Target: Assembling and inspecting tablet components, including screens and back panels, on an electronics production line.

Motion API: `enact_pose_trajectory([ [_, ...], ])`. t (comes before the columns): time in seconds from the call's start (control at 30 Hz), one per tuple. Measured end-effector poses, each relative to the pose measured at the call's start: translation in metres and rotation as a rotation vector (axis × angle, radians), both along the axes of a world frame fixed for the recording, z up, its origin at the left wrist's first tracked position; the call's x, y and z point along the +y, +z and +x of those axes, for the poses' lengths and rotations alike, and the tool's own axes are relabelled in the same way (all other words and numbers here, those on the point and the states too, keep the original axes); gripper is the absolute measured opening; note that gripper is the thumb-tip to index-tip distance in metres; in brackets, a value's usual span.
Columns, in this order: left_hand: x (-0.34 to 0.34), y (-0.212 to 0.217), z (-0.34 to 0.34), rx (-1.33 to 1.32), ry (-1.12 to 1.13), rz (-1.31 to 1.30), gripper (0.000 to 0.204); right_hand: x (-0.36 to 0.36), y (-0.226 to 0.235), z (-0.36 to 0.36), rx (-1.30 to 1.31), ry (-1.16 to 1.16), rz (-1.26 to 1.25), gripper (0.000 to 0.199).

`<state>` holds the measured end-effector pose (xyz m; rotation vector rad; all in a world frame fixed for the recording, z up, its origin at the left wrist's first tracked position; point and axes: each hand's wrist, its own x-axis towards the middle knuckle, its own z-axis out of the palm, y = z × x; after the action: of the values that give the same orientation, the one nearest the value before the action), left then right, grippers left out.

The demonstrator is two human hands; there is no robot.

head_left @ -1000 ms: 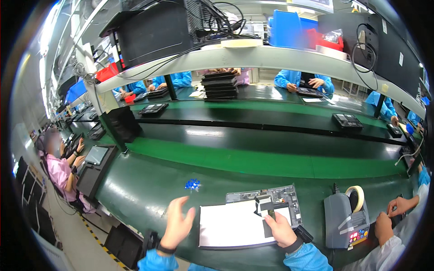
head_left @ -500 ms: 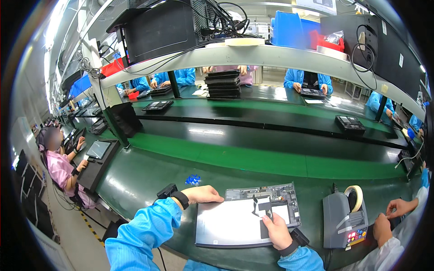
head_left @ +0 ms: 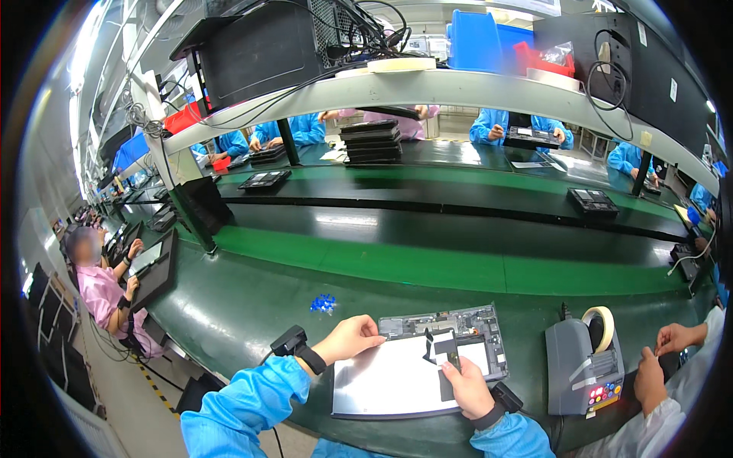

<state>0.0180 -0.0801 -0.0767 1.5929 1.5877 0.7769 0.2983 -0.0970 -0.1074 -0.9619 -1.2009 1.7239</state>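
Spanning your whole station, the dark green bench (head_left: 252,286) carries everything. Next in size, the pale, glossy panel (head_left: 382,382) lies flat before you, overlapping the near-left part of an opened casing (head_left: 479,327) with exposed circuitry. Grey tape dispenser (head_left: 573,374) stands right of both, apart from them. Your left hand (head_left: 350,340) reaches over the panel's far edge, thumb and fingertips nearly together there; cannot tell whether they pinch it. Your right hand (head_left: 471,389) sits at the panel's right end, fingers curled, thumb laid forward by the dark strip (head_left: 446,388); what's under the fingers is hidden, so hold uncertain. Panel thus lies between your two hands. Smaller: black ribbon (head_left: 428,347) near the panel's far edge. Smallest: loose blue bits (head_left: 323,303), beyond your left hand.
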Motion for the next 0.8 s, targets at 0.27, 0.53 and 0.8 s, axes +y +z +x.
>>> enact_pose_trajectory([
  [0.27,-0.006,-0.010,0.004,0.014,0.058,0.047,0.022,-0.002,0.010,-0.003,0.003,-0.022,-0.029,0.019],
  [0.53,-0.001,-0.013,0.001,0.045,0.002,0.116,0.022,-0.003,0.005,-0.002,0.037,-0.013,-0.015,0.019],
  [0.8,0.049,0.037,-0.130,0.317,0.069,0.023,0.024,0.000,0.010,-0.002,0.002,-0.007,-0.013,0.020],
])
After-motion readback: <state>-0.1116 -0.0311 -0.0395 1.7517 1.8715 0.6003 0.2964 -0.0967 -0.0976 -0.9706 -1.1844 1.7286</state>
